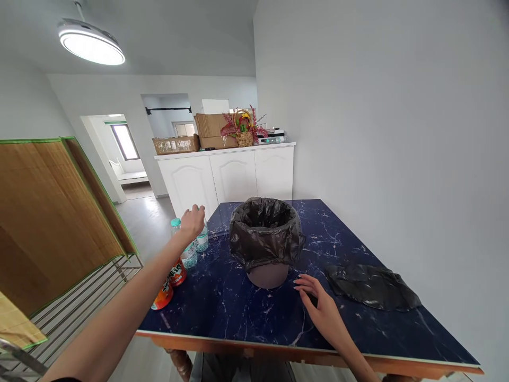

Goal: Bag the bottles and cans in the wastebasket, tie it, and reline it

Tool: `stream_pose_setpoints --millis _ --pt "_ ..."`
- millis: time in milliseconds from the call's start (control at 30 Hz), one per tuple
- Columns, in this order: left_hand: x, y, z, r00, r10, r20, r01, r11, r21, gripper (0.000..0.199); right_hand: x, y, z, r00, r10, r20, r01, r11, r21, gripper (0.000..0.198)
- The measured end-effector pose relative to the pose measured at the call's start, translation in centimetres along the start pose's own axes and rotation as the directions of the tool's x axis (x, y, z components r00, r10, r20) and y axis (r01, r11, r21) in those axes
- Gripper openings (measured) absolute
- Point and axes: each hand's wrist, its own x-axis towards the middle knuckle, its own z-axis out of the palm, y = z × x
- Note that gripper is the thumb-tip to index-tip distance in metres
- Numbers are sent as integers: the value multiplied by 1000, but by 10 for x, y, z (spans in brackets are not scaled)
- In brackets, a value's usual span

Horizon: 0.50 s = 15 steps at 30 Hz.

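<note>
My left hand point(193, 220) reaches across the left side of the table, its fingers closed round the top of a clear plastic bottle point(202, 241) that stands upright. Just nearer stands a second clear bottle with a teal cap point(175, 223), partly behind my forearm. Two orange drink cans, a far can point(178, 274) and a near can point(163, 298), are partly covered by the same arm. At the table's middle is a bin point(269, 276) lined with a black bag point(264, 244) folded over its rim. My right hand point(318, 302), open and empty, rests beside the bin's base.
A flattened black plastic bag point(371, 286) lies at the right of the dark blue marbled table point(254, 323). A wall point(397, 132) runs along the right. Left of the table stands a metal rack point(79, 302) with a bamboo mat point(51, 196); a white cabinet point(234, 172) is behind.
</note>
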Motion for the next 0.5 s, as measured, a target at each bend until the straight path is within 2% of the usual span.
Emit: stream_pose_setpoints --millis 100,167,233,267,333,367,433,500 --pt "0 5 -22 997 67 -43 -70 996 -50 33 1 4 2 1000 -9 -8 9 1000 4 40" --pt "1 7 -51 989 98 -113 -106 992 -70 37 2 7 3 1000 -12 -4 12 1000 6 39" --pt "1 11 -89 964 117 -240 -146 983 -108 41 2 8 3 1000 -12 1 12 1000 3 39" --pt "0 15 -110 939 118 -322 -168 977 -131 42 2 9 3 1000 -13 0 13 1000 0 39" --pt "-6 29 -150 787 120 -605 -341 902 -264 39 1 9 3 1000 -23 -8 23 1000 -3 39" --pt "-10 38 -168 735 124 -666 -416 858 -300 37 0 9 3 1000 -30 -10 30 1000 -3 39" --pt "-21 60 -194 717 233 -656 -540 781 -313 35 0 9 3 999 -37 -12 37 999 -1 39" --pt "-32 81 -205 730 390 -560 -620 723 -305 34 0 8 3 999 -32 -9 32 999 2 40"
